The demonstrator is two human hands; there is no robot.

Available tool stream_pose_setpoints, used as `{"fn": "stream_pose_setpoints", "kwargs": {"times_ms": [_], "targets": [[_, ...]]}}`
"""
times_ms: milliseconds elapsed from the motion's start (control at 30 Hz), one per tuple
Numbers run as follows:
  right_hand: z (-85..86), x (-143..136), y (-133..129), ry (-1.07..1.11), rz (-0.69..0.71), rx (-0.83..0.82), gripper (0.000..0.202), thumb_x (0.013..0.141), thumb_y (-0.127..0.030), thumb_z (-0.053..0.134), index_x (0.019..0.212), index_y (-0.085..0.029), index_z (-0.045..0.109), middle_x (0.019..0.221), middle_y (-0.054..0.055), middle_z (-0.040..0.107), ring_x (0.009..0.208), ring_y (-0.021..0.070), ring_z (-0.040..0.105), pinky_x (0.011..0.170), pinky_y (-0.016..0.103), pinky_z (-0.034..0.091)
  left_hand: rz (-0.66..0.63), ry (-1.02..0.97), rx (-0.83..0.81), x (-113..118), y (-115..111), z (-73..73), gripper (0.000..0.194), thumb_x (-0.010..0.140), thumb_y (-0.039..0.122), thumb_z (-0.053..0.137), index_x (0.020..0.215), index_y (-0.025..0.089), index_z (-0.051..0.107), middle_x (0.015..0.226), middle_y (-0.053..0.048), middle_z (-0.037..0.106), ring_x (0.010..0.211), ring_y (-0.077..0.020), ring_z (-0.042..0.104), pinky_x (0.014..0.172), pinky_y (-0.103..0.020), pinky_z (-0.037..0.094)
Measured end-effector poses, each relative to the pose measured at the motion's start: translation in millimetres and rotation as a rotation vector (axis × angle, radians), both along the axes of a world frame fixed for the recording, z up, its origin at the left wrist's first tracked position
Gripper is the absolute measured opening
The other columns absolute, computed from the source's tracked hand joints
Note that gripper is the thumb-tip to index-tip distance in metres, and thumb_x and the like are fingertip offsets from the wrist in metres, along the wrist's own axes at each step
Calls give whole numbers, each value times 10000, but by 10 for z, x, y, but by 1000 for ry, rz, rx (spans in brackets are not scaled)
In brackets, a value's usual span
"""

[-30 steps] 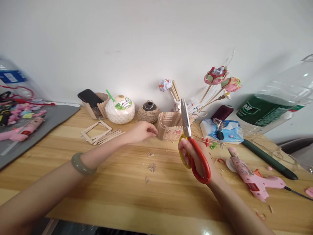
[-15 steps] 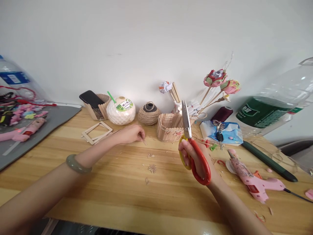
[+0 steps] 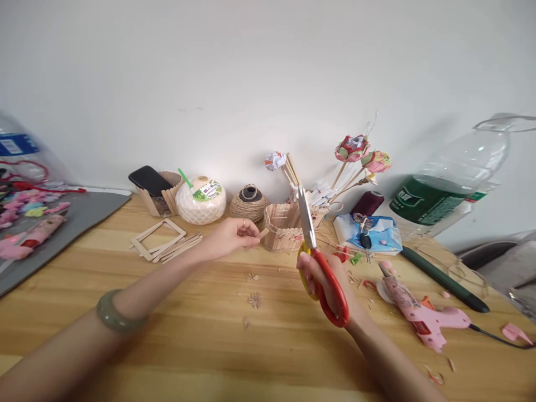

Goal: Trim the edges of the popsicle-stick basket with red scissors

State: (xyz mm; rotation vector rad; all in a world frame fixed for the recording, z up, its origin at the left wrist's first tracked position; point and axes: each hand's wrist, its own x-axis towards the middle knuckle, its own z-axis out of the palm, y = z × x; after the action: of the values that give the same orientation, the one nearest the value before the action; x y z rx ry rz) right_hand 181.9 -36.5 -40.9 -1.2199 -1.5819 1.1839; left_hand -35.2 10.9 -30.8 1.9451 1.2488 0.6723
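Note:
My left hand (image 3: pixel 234 239) is closed in a pinch on a short wooden craft stick (image 3: pixel 263 233), whose tip sticks out to the right, close to a small basket of craft sticks (image 3: pixel 281 237). My right hand (image 3: pixel 320 274) grips a pair of scissors (image 3: pixel 307 220) by its red and yellow handles, with the blades pointing up and together. Part of the basket is hidden behind the blades. Between my hands, nearer to me, lies a small flower-shaped piece (image 3: pixel 254 300) with thin petals. Left of my left hand are a stick frame (image 3: pixel 157 239) and several loose sticks (image 3: pixel 182 248).
Along the wall stand a phone (image 3: pixel 149 180) in a stick holder, a white coconut (image 3: pixel 201 204), a twine spool (image 3: pixel 248 205) and paper flowers (image 3: pixel 352 148). At right are a pink glue gun (image 3: pixel 422 318), a green-handled tool (image 3: pixel 446 282) and a large bottle (image 3: pixel 435 192).
My left hand has moved right, toward the basket, and a craft stick now shows in its fingers. Loose sticks its arm covered are now visible. The scissors stay in my right hand; the view has shifted slightly.

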Motion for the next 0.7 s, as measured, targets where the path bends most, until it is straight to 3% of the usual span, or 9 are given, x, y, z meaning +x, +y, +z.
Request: {"fn": "stream_pose_setpoints", "kwargs": {"times_ms": [100,200,433,700], "targets": [[13,-10,-4,-11,47,28,456,749,-607,505,566,-206,391,413,-67,367,395,87,344,398,217,285,57,-466,-141,165,-139,126,203,696,237,624,866,154,549,798,-14,617,666,-125,590,659,-281,473],[10,0,1,-40,122,42,463,739,-638,492,630,-192,437,510,-50,388,474,104,372,448,230,329,54,-658,-188,264,-241,189,218,693,202,640,879,171,531,808,8,591,638,-109,594,597,-247,477],[39,17,-43,-143,310,49,421,789,-598,468,779,-177,481,724,4,455,681,155,431,628,280,375,82,-754,-236,375,-359,205,120,749,237,599,774,170,503,720,27,570,600,-96,584,521,-209,486],[54,-21,-59,-114,314,29,405,786,-590,479,797,-186,466,783,28,494,749,185,447,688,306,388,74,-770,-270,416,-420,163,143,747,249,604,740,179,479,723,31,580,584,-95,594,548,-223,499]]}}
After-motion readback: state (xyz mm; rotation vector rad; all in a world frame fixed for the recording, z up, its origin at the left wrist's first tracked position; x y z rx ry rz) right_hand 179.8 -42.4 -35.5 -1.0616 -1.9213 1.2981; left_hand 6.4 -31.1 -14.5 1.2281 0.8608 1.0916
